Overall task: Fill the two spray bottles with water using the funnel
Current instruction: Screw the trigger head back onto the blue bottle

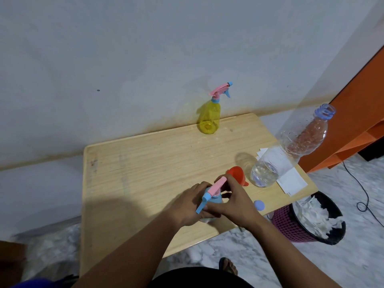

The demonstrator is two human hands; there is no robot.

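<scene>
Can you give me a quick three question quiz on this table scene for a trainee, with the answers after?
1. True or false: the yellow spray bottle has its pink spray head screwed on.
2. Which thing do both hands, left hand and right hand, grip? A) the orange funnel B) the blue spray bottle C) the clear water bottle
3. Fill in: the water bottle's blue cap lies on the ______, near the right hand.

Key: 1 true; 2 B; 3 table.
</scene>
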